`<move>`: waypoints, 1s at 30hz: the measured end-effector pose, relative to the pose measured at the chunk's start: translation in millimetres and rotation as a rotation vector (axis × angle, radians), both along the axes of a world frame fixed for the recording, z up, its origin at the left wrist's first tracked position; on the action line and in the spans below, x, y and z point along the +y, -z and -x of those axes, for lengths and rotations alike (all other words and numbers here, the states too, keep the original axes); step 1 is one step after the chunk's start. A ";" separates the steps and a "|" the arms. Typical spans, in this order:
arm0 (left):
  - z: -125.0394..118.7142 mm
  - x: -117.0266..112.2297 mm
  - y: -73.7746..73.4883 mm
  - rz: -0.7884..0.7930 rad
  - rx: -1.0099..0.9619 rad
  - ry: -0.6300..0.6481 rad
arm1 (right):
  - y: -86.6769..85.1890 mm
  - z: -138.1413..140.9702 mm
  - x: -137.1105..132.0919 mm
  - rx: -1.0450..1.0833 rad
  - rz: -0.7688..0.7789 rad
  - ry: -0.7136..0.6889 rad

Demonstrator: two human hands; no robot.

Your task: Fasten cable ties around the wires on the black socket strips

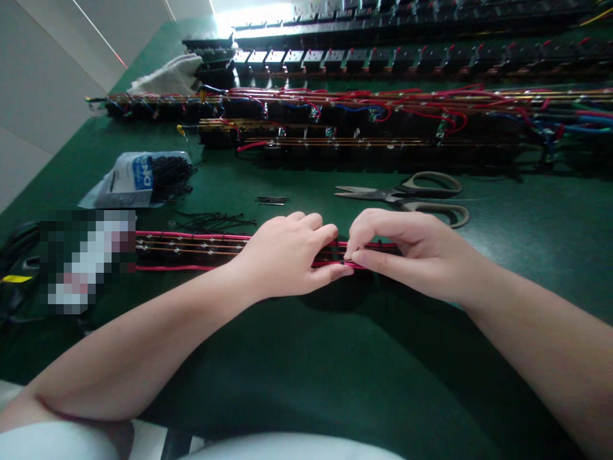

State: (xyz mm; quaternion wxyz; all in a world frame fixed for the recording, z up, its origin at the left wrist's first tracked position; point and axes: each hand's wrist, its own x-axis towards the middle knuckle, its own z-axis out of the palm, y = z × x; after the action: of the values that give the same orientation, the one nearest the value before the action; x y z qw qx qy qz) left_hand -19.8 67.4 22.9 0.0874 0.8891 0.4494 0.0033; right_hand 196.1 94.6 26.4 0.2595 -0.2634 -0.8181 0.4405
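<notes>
A long wired strip (191,249) with brass-coloured rods and red wires along both edges lies across the table in front of me. My left hand (290,255) bends over its middle, fingers on the far edge and thumb on the near red wire. Just right of that thumb, my right hand (397,249) is closed in a pinch on a small black cable tie (342,260) at the near red wire. Most of the tie is hidden by the fingertips. Loose black cable ties (215,222) lie behind the strip, left of my left hand.
Scissors (407,195) lie behind my right hand. An opened bag of cable ties (143,179) sits at the left. Further back are wired assemblies (335,102), rows of black modules (354,61) and a white cloth (167,73). Black cables (22,255) are at the left on the green table (311,358).
</notes>
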 end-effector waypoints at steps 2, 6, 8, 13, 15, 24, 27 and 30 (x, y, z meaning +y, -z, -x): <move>-0.1 0.1 -0.1 0.002 -0.001 0.001 | -0.2 -0.2 -0.1 -0.003 0.002 0.002; -0.2 0.1 -0.1 -0.002 -0.005 0.001 | 0.3 -0.4 0.6 -0.008 0.004 -0.003; -0.2 0.0 -0.1 -0.003 -0.006 -0.002 | 0.2 -0.3 0.9 -0.005 0.007 -0.006; -0.3 -0.3 -0.6 0.002 -0.008 -0.002 | -1.1 0.2 1.3 -0.003 0.012 -0.005; -0.5 -0.2 -1.0 0.013 -0.004 -0.003 | -1.7 0.0 1.2 -0.010 0.010 -0.004; -1.4 0.1 -1.8 0.015 0.019 0.006 | -4.4 3.3 -0.6 -0.088 -0.003 0.024; -2.1 0.0 -1.9 0.013 0.028 0.003 | -3.0 4.1 -0.9 -0.095 -0.034 0.020; -2.1 0.1 -1.7 0.000 0.016 0.008 | 0.0 3.8 -0.8 -0.093 -0.061 0.017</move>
State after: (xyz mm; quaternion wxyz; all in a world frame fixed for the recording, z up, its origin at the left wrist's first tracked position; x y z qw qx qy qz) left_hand -17.7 67.5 24.6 0.0836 0.8908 0.4467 -0.0044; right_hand 192.3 93.8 26.4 0.2329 -0.2825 -0.8400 0.4006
